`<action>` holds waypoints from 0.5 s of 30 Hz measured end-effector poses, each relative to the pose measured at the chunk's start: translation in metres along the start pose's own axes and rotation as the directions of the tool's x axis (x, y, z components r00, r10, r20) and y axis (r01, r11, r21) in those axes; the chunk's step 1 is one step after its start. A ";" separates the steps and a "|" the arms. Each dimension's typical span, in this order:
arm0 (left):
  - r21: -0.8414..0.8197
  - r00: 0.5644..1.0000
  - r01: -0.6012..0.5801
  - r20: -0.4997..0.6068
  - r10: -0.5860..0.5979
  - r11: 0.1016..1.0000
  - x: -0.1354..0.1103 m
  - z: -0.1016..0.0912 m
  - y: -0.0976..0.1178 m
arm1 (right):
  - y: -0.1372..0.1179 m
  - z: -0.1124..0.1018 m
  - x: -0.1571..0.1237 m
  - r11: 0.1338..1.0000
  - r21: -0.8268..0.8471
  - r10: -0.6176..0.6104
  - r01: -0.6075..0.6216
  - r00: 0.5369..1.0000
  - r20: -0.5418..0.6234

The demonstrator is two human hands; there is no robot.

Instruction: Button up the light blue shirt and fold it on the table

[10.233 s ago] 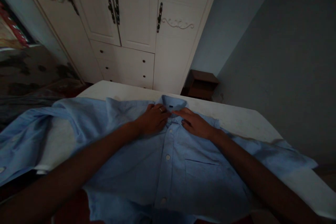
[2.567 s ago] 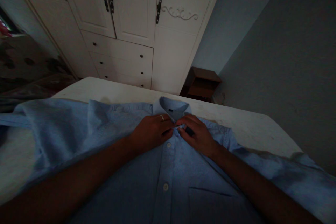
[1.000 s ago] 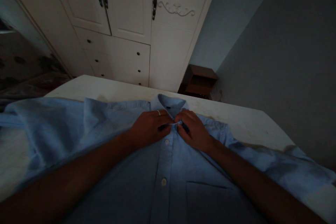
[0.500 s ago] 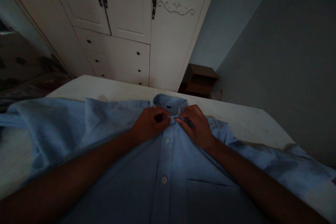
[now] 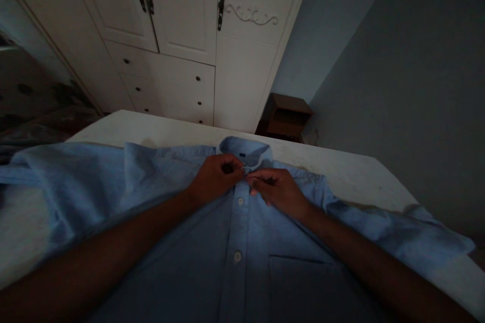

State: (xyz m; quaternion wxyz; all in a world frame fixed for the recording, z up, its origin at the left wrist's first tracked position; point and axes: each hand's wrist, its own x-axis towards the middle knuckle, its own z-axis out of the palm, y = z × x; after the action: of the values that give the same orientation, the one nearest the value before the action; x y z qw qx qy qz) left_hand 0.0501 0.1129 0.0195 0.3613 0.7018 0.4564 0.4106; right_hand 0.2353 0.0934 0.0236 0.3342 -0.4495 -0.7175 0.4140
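A light blue button-up shirt lies front up on a white table, sleeves spread to both sides and collar at the far end. My left hand is closed, pinching the shirt's front edge just below the collar. Facing it, my right hand pinches the opposite edge of the placket, fingertips meeting the left hand's at the top button. Two white buttons lower down the placket are fastened. A chest pocket shows near my right forearm.
A white wardrobe with dark handles and drawers stands behind the table. A small brown wooden stand sits in the corner by the grey wall. Patterned fabric lies at the left.
Both hands stay at the collar, their fingers shifting around the top button. Over the last half second my right hand has dropped slightly and flattened, while my left keeps its pinch.
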 end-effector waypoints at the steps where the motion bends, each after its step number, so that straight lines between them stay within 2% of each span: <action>1: -0.006 1.000 0.006 0.000 -0.006 1.000 0.000 0.000 0.000 | -0.001 0.001 0.001 0.989 0.113 0.094 -0.095 0.996 0.013; 3: -0.015 1.000 0.014 0.004 -0.014 1.000 0.000 0.000 0.000 | -0.002 0.002 0.003 0.936 0.269 0.226 -0.228 0.973 0.039; 5: -0.017 1.000 0.018 0.012 -0.018 1.000 0.000 0.001 0.000 | -0.005 0.004 0.004 0.893 0.343 0.295 -0.290 0.955 0.041; 10: -0.034 1.000 0.022 0.020 -0.021 0.999 -0.001 0.000 0.000 | -0.015 0.009 0.000 0.823 0.433 0.393 -0.367 0.919 0.032; 15: -0.067 0.999 0.023 0.049 -0.019 0.998 0.002 -0.003 0.000 | -0.019 0.010 -0.003 0.697 0.605 0.460 -0.385 0.887 0.035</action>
State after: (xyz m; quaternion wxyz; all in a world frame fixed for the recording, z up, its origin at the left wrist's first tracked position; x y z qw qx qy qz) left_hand 0.0482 0.1151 0.0207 0.3999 0.6943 0.4408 0.4047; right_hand 0.2209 0.0827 0.0358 0.3959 -0.4978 -0.4064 0.6560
